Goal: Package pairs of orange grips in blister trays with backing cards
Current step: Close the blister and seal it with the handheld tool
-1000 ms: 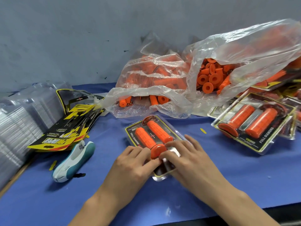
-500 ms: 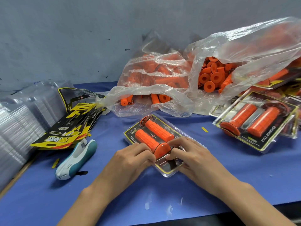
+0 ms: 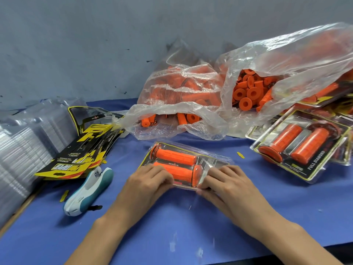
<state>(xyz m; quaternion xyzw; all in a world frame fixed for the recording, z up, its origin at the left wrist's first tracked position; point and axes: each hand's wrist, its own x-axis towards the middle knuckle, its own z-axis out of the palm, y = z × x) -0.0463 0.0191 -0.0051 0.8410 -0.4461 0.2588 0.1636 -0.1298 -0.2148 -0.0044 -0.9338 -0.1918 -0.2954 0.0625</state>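
A clear blister tray (image 3: 216,159) with a black-and-yellow backing card lies crosswise on the blue table in front of me. Two orange grips sit side by side in it, the far grip (image 3: 175,156) and the near grip (image 3: 181,172). My left hand (image 3: 150,181) holds the tray's near left end, fingers curled against the near grip. My right hand (image 3: 227,183) pinches the tray's near right corner, thumb under the plastic edge. The tray's near edge is partly hidden by my fingers.
A white and teal stapler (image 3: 89,192) lies at the left, beside loose backing cards (image 3: 82,150) and a stack of clear trays (image 3: 21,150). Two plastic bags of orange grips (image 3: 181,96) (image 3: 286,77) stand behind. Finished packs (image 3: 299,148) lie at the right.
The tray has turned from a diagonal to lying crosswise. My hands have spread from its near corner to its left and right ends.
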